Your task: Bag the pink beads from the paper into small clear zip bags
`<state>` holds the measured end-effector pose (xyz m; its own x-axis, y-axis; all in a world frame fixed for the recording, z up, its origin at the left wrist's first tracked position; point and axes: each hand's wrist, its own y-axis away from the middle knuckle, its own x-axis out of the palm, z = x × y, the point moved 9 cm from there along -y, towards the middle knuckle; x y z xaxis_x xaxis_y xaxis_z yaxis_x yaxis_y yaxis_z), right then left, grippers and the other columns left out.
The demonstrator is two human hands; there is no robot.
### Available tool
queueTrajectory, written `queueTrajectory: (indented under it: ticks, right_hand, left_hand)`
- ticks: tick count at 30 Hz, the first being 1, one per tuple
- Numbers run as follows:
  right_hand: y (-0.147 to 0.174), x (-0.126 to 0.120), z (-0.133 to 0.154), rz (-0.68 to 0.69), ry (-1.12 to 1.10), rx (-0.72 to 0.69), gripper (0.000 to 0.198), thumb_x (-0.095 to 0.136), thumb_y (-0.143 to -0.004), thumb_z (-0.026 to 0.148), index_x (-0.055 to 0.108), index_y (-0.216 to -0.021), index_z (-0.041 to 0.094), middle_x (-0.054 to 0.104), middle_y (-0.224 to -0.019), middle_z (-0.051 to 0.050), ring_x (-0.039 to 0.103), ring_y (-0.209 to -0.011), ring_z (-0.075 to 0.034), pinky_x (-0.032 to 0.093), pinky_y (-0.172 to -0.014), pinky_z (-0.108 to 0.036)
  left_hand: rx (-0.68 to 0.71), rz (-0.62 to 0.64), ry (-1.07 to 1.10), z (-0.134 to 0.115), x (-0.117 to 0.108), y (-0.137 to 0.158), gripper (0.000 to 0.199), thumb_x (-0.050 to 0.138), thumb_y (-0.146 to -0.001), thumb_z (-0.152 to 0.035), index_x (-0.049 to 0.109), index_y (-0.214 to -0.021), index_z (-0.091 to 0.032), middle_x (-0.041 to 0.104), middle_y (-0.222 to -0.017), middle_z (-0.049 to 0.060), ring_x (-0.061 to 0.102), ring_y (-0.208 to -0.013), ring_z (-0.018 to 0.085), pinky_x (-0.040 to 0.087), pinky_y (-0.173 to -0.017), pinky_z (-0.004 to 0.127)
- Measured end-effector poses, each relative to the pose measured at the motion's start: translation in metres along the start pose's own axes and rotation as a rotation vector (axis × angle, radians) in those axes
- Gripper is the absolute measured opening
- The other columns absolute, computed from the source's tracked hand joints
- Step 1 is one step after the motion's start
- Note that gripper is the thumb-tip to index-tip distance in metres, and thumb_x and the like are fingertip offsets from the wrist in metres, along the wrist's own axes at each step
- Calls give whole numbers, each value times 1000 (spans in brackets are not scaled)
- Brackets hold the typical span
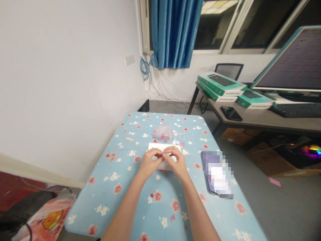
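My left hand (pixel 151 161) and my right hand (pixel 175 160) meet at the fingertips over a white sheet or card (pixel 153 146) on the table. Both hands are closed in a pinch, thumbs and forefingers together. Whatever sits between the fingertips is too small or hidden to make out. Just beyond the white sheet lies a clear plastic bag (pixel 163 131) with small pink pieces in and around it. A phone-like device (pixel 210 167), partly blurred out, rests on the table to the right of my right hand.
A blue flowered cloth covers the table (pixel 125 197). White wall stands close on the left. At the right, a desk (pixel 260 115) carries green boxes (pixel 220 83), a black phone (pixel 231 113), a keyboard (pixel 298 109) and a monitor (pixel 291 60). Plastic bags (pixel 47 217) lie below left.
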<state>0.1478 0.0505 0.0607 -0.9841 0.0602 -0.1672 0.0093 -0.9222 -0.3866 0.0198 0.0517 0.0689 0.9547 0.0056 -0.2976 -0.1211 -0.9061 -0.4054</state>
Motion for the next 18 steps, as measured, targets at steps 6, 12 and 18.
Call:
queueTrajectory:
  ticks: [6, 12, 18]
  right_hand:
    - [2, -5, 1, -25, 142, -39, 13, 61, -77, 33, 68, -70, 25, 62, -95, -4, 53, -95, -21, 34, -90, -40]
    - [3, -5, 2, -3, 239, -46, 17, 58, -81, 36, 67, -72, 25, 59, -106, -4, 46, -106, -24, 28, -97, -44]
    - [3, -8, 5, -19, 291, -46, 20, 57, -82, 37, 68, -72, 24, 56, -113, -6, 39, -113, -26, 24, -100, -46]
  left_hand:
    - [62, 29, -77, -6, 0, -1, 10, 66, -74, -23, 67, -63, -23, 65, -64, 1, 58, -63, 16, 44, -66, 29]
    - [86, 57, -116, -7, 1, 1, 11, 64, -77, -24, 66, -67, -21, 65, -65, 1, 58, -66, 16, 43, -67, 28]
    - [93, 95, -171, -9, 5, 3, 13, 63, -79, -24, 63, -67, -19, 64, -67, 0, 58, -68, 14, 43, -71, 28]
